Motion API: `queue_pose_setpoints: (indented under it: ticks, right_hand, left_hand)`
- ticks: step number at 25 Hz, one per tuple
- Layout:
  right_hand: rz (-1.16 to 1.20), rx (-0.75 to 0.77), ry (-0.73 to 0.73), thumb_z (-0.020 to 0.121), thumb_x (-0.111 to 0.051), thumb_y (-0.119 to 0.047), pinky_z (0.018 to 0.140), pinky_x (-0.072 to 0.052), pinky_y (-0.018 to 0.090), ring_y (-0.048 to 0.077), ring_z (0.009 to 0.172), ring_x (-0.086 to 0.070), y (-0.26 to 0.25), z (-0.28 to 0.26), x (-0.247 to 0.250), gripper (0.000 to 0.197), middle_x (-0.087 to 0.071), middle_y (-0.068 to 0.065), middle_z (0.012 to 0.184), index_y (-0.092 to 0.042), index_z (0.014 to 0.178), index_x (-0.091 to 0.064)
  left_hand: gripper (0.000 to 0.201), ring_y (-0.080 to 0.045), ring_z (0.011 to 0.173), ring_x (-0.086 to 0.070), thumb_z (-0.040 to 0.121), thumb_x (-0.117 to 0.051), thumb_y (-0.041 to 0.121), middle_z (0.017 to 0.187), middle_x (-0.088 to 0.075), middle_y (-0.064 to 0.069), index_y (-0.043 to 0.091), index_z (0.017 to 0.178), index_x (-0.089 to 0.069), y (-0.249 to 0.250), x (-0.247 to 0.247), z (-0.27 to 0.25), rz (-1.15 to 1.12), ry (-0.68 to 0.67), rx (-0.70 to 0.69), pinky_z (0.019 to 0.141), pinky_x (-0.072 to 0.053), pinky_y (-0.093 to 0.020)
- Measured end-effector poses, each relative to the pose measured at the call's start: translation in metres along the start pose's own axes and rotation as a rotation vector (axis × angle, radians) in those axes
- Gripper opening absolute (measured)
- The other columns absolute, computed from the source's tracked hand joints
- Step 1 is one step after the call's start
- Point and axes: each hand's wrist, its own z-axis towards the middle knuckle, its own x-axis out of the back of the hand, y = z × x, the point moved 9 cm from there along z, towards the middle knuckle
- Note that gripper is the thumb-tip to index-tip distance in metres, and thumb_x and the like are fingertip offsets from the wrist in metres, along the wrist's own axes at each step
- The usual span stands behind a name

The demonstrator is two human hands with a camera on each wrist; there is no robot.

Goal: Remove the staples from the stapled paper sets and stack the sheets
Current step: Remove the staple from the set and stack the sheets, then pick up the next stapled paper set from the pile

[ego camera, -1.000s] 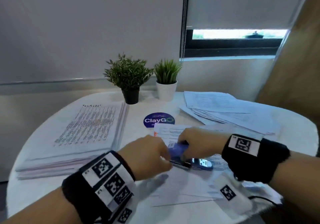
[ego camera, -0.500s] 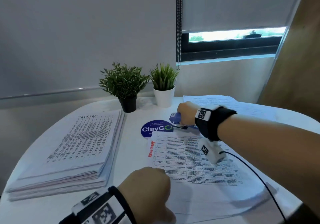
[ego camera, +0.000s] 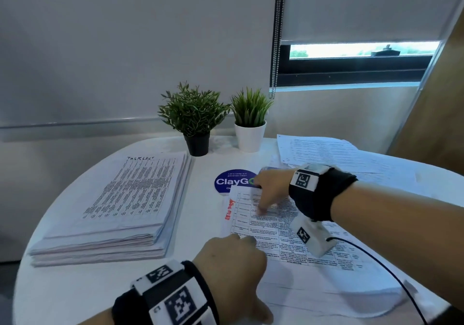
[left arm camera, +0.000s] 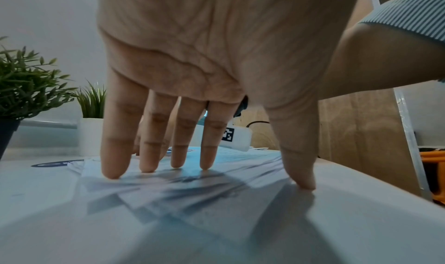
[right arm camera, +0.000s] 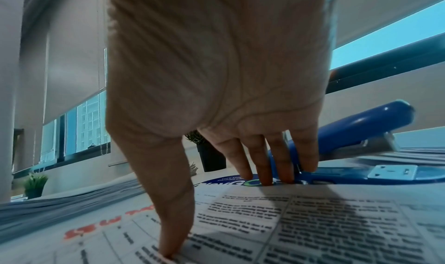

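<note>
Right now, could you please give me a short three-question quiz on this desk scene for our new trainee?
1. True or false: the right hand grips the blue stapler.
2. Which thing does the printed sheet partly cover? A) the round blue sticker B) the white plant pot C) the tall paper stack
3. Fill in: the left hand presses its straight fingers on the ____.

Key
1. False: the stapler lies on the table beyond the fingertips, and the hand rests open on the sheet.
2. A
3. Loose sheets near the table's front edge.
</note>
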Motion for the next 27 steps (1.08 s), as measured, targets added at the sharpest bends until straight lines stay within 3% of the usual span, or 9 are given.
queue_pose_setpoints:
  ticks: [2,5,9,14,18,21,24,27]
  right_hand:
    - [-0.004,-0.072,-0.071,0.07,-0.082,-0.045,0.089,-0.05,0.035,0.02,0.101,-0.058,0.006,0.001,-0.007,0.063,-0.06,0.0,0.119,-0.017,0.12,-0.054]
    - [-0.176,-0.106,-0.082,0.068,-0.079,-0.055,0.097,-0.045,0.04,0.025,0.121,-0.048,0.005,0.003,-0.007,0.082,-0.045,0.003,0.133,-0.019,0.134,-0.047]
    - [0.089,0.003,-0.074,0.063,-0.086,-0.046,0.088,-0.05,0.034,0.017,0.099,-0.057,-0.004,0.004,-0.009,0.057,-0.059,-0.003,0.112,-0.024,0.108,-0.058]
    - [0.133,0.1,-0.125,0.066,-0.087,-0.031,0.099,-0.046,0.039,0.02,0.112,-0.052,-0.017,0.001,-0.018,0.072,-0.05,-0.002,0.126,-0.024,0.128,-0.051]
    - [0.136,0.041,-0.114,0.063,-0.09,-0.028,0.093,-0.049,0.037,0.019,0.101,-0.058,-0.012,0.0,-0.017,0.066,-0.061,-0.002,0.112,-0.02,0.118,-0.055]
    - [0.131,0.008,-0.112,0.061,-0.091,-0.03,0.091,-0.049,0.038,0.019,0.098,-0.057,-0.012,0.0,-0.018,0.061,-0.062,-0.003,0.104,-0.018,0.11,-0.057]
    - [0.067,0.007,-0.084,0.06,-0.091,-0.034,0.091,-0.048,0.037,0.02,0.102,-0.053,-0.013,-0.001,-0.016,0.06,-0.054,-0.002,0.111,-0.021,0.106,-0.054]
    - [0.087,-0.008,-0.084,0.063,-0.09,-0.027,0.093,-0.048,0.037,0.021,0.106,-0.057,-0.013,-0.001,-0.017,0.066,-0.059,0.0,0.116,-0.016,0.117,-0.054]
  left_hand:
    - [0.031,-0.03,0.098,-0.054,0.085,-0.069,0.031,0.11,-0.056,-0.008,0.01,0.106,-0.06,0.001,-0.002,0.0,0.004,0.027,-0.007,0.05,-0.02,-0.025]
    - [0.046,-0.029,0.099,-0.051,0.08,-0.071,0.045,0.109,-0.054,-0.006,0.011,0.108,-0.06,0.007,0.001,-0.002,-0.005,0.076,-0.052,0.057,-0.028,-0.029]
    - [0.047,-0.028,0.097,-0.051,0.08,-0.068,0.048,0.107,-0.054,-0.006,0.012,0.109,-0.061,0.007,-0.002,-0.001,0.01,0.058,-0.052,0.065,-0.035,-0.036]
    - [0.042,-0.03,0.093,-0.054,0.082,-0.069,0.042,0.104,-0.057,-0.006,0.012,0.11,-0.065,0.007,-0.007,0.002,0.04,0.038,-0.049,0.063,-0.035,-0.034]
    - [0.036,-0.03,0.084,-0.054,0.084,-0.066,0.037,0.099,-0.056,-0.007,0.01,0.106,-0.065,0.006,-0.007,-0.001,0.016,0.011,-0.048,0.063,-0.039,-0.035]
    - [0.036,-0.032,0.087,-0.055,0.084,-0.066,0.037,0.1,-0.055,-0.008,0.008,0.105,-0.065,0.004,-0.009,-0.004,-0.01,-0.012,-0.045,0.063,-0.04,-0.036]
    - [0.035,-0.031,0.085,-0.055,0.083,-0.067,0.037,0.099,-0.055,-0.009,0.009,0.103,-0.066,0.004,-0.009,-0.005,-0.016,-0.022,-0.057,0.062,-0.039,-0.035]
    - [0.033,-0.03,0.083,-0.053,0.082,-0.068,0.038,0.098,-0.054,-0.009,0.009,0.098,-0.065,0.004,-0.008,-0.006,-0.039,-0.024,-0.064,0.062,-0.037,-0.034]
